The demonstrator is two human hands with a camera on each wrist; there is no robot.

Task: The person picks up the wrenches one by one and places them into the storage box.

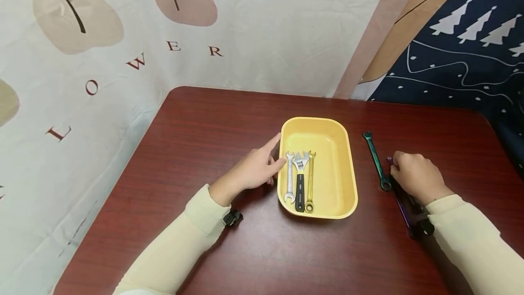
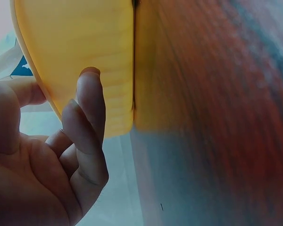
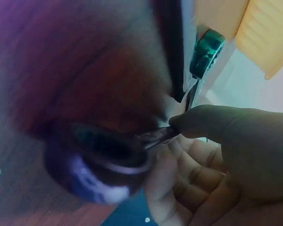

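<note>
My left hand holds the near-left rim of a yellow plastic bin, thumb over the edge and the other fingers along the outer wall. Side by side on the bin's left half lie a silver wrench, an adjustable wrench with a black handle, and a gold wrench. Right of the bin, my right hand pinches a purple wrench low over the table. In the right wrist view the purple wrench's ring end looms close and blurred. Just left of this hand lies a green wrench.
The dark red-brown table carries everything. Behind it hangs a white printed cloth, with a navy cloth of white trees at the right. A small black device is strapped at the left wrist.
</note>
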